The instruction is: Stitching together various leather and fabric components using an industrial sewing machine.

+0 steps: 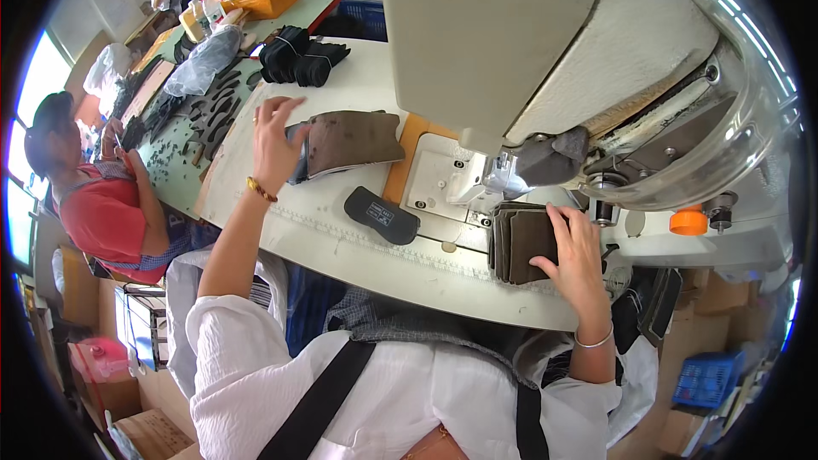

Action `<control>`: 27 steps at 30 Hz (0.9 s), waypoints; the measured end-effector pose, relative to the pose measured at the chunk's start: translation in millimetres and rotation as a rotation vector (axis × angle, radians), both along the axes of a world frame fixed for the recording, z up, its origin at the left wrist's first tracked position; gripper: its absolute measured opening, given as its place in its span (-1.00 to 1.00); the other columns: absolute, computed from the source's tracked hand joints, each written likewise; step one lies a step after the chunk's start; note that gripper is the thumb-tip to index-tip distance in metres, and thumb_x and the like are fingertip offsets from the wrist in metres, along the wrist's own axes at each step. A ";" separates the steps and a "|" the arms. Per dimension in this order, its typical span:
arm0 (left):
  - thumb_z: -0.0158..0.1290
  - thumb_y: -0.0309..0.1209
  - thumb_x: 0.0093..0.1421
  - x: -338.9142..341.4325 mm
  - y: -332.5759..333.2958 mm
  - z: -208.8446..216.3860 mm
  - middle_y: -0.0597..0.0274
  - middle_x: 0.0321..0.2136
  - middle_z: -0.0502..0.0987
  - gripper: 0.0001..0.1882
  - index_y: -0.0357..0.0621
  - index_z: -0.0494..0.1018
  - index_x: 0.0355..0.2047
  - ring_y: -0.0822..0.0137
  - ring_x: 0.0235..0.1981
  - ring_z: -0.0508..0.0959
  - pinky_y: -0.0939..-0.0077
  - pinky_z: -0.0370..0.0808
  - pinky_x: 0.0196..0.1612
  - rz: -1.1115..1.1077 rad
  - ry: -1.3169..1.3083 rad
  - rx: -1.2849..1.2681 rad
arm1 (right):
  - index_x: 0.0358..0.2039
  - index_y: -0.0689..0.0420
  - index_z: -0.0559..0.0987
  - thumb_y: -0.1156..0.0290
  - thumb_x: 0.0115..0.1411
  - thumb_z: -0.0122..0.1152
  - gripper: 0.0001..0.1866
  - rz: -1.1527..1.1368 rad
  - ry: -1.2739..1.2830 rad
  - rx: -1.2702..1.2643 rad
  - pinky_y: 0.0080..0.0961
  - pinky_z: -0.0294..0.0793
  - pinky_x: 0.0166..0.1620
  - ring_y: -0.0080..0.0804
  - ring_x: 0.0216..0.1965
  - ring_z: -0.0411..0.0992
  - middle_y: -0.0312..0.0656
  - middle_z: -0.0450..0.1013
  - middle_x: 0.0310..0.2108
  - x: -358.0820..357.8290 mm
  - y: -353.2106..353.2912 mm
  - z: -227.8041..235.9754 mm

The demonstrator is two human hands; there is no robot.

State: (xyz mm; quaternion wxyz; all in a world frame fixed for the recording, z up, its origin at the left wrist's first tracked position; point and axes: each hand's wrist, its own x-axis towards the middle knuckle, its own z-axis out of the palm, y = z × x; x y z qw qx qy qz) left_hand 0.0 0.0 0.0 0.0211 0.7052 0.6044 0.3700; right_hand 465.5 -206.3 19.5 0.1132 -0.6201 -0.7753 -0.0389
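Brown, leathery-looking pieces stand in a stack (521, 243) on the near side of the sewing machine (494, 43), just right of its presser foot. The person's right hand (578, 254) lies over its right side, thumb and fingers parted, probably keeping the layers together; whether it truly grips, I cannot tell. Up at the left, the left hand (279, 146) spreads its fingers, apparently holding nothing, near a larger brown pile (356, 144), perhaps kept there for easy reach. Between them lies a dark curved piece (382, 216). Pale and ruler-edged, the bench (328, 234) carries black bundles (302, 58) farther back. Beyond, a co-worker in red (111, 221) sits by a green table (181, 172).
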 end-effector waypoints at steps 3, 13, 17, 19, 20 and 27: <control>0.34 -0.44 0.00 22.7 -34.2 6.6 0.17 -0.09 0.52 -0.59 -0.07 0.57 -0.09 0.06 -0.06 0.52 0.27 0.49 0.04 -0.634 0.189 0.104 | 0.27 0.15 0.38 0.34 -0.24 0.62 -0.01 -0.007 0.000 0.021 -0.16 0.28 0.16 -0.03 0.14 0.30 -0.08 0.31 0.08 -4.7 1.2 7.3; 0.34 -0.44 -0.02 59.6 -54.5 8.7 0.15 -0.25 0.54 -0.74 -0.20 0.61 -0.28 0.05 -0.16 0.54 0.24 0.51 -0.06 -1.022 0.325 -0.295 | -0.08 0.08 0.51 0.42 0.06 0.44 -0.59 0.030 0.278 -0.097 -0.14 0.33 0.07 0.01 0.02 0.38 -0.06 0.44 -0.07 14.7 23.2 -0.5; 0.31 -0.52 -0.02 61.8 -47.5 8.0 0.14 -0.26 0.55 -0.76 -0.22 0.61 -0.28 0.05 -0.16 0.54 0.23 0.51 -0.08 -1.088 0.268 -0.334 | -0.20 0.11 0.57 0.48 0.12 0.34 -0.78 0.176 0.240 0.041 -0.20 0.32 0.12 -0.09 0.01 0.41 -0.14 0.49 -0.16 26.6 35.5 2.9; 0.28 -0.58 -0.04 65.4 -56.3 9.9 0.14 -0.31 0.55 -0.74 -0.20 0.61 -0.27 0.07 -0.17 0.55 0.22 0.52 -0.09 -0.965 0.337 -0.276 | -0.29 0.13 0.60 0.47 0.16 0.30 -0.90 0.142 0.273 -0.095 -0.23 0.31 0.13 -0.18 -0.04 0.44 -0.16 0.50 -0.21 30.9 44.1 8.6; 0.28 -0.58 -0.04 69.6 -63.8 9.4 0.14 -0.31 0.55 -0.74 -0.20 0.61 -0.27 0.07 -0.17 0.55 0.22 0.52 -0.09 -0.992 0.342 -0.267 | -0.30 0.15 0.59 0.47 0.17 0.29 -0.90 0.144 0.361 -0.162 -0.23 0.34 0.09 -0.16 -0.08 0.46 -0.15 0.51 -0.23 32.5 47.9 12.6; 0.12 -0.61 -0.08 100.1 -91.8 16.9 0.19 -0.33 0.54 -0.70 -0.20 0.62 -0.27 0.15 -0.12 0.54 0.31 0.58 -0.28 -0.606 0.675 0.133 | -0.23 0.25 0.50 0.50 0.20 0.18 -0.86 0.159 0.532 -0.241 -0.22 0.47 -0.16 -0.03 -0.27 0.53 0.01 0.56 -0.33 31.6 59.6 52.9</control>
